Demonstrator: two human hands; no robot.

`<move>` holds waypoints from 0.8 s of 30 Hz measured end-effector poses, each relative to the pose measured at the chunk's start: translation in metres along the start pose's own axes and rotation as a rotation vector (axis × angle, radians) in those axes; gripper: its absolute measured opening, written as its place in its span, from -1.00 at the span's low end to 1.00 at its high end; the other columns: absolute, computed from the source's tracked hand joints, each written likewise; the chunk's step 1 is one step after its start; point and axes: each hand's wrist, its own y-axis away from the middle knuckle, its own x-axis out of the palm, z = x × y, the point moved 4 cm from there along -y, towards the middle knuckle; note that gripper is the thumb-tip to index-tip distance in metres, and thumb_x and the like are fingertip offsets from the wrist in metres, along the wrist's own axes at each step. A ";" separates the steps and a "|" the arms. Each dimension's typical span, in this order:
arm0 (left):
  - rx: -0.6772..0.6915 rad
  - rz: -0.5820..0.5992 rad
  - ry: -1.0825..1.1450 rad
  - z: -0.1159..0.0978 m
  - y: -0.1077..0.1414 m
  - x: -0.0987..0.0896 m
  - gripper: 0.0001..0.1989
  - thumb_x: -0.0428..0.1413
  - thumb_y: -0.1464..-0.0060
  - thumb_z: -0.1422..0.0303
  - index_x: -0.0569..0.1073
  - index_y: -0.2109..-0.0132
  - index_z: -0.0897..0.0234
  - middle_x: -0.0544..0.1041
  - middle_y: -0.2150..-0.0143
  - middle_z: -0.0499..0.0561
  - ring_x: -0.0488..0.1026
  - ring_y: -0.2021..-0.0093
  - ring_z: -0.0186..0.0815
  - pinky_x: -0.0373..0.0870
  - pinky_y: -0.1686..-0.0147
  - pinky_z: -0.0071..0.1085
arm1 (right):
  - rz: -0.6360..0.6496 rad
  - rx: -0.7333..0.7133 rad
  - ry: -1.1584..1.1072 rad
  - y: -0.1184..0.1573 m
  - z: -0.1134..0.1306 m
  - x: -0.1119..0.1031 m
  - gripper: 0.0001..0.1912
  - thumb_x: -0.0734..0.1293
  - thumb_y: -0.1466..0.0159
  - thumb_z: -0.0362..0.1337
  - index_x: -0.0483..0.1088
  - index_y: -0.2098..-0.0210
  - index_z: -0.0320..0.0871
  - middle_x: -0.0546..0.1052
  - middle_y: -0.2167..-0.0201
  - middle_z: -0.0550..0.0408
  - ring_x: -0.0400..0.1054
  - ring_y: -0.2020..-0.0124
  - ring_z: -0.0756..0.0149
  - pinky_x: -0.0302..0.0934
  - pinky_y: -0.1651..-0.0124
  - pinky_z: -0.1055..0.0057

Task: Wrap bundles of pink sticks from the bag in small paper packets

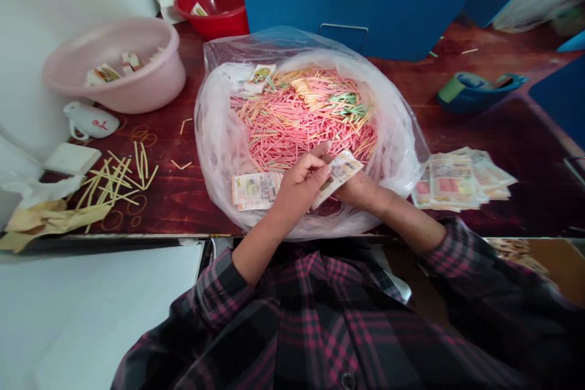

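Note:
Over the front of a clear plastic bag (404, 134), my left hand (304, 175) pinches a small printed plastic packet (345, 166) between thumb and fingers. My right hand (359, 189) is closed around the packet's underside from the right, its fingers mostly hidden behind it. Inside the bag lies a big heap of short thin sticks (292, 125), mostly pink, with some orange and green. More printed packets (258, 190) rest on the bag's front rim, just left of my left hand. Another printed packet (260, 76) sits at the back of the heap.
Flat printed packets (457, 180) are piled on the right of the table. A blue container (479, 91) stands behind them. At left are a pink basin (123, 67), a white mug (91, 120), loose yellowish sticks (114, 180) and rubber bands. A red basin (214, 9) and blue panel (356, 0) are behind.

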 end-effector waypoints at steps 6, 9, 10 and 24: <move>-0.030 -0.233 0.393 0.010 -0.003 -0.003 -0.84 0.24 -0.24 0.26 0.44 0.29 0.14 0.65 0.15 -0.02 0.59 -0.14 -0.16 0.47 -0.26 -0.13 | -0.406 0.114 -0.580 -0.011 0.014 -0.012 -0.45 0.29 -0.36 0.35 0.32 0.38 0.00 0.32 0.53 0.20 0.29 0.47 0.30 0.29 0.38 0.33; -0.107 -0.248 0.537 0.022 -0.010 0.006 -0.92 0.19 -0.23 0.28 0.55 0.24 0.14 0.68 0.13 0.04 0.58 -0.18 -0.10 0.45 -0.30 -0.08 | -0.530 0.052 -0.654 -0.015 0.023 0.001 -0.41 0.35 -0.29 0.38 0.32 0.40 -0.02 0.35 0.49 0.20 0.29 0.45 0.33 0.32 0.35 0.34; -0.128 -0.263 0.568 0.026 -0.012 0.008 -0.91 0.17 -0.23 0.31 0.57 0.24 0.14 0.69 0.11 0.04 0.57 -0.19 -0.09 0.43 -0.32 -0.07 | -0.542 0.022 -0.605 -0.015 0.026 0.006 -0.40 0.38 -0.26 0.39 0.33 0.41 -0.02 0.37 0.47 0.20 0.30 0.42 0.32 0.33 0.31 0.33; -0.001 -0.340 0.281 0.009 0.007 -0.024 -0.80 0.41 -0.09 0.24 0.55 0.30 0.17 0.62 0.02 -0.07 0.54 0.10 -0.37 0.49 0.04 -0.40 | -0.507 0.095 -0.624 0.014 0.029 -0.025 -0.55 0.47 -0.28 0.23 0.52 0.24 -0.03 0.16 0.64 0.33 -0.04 0.67 0.45 -0.03 0.63 0.41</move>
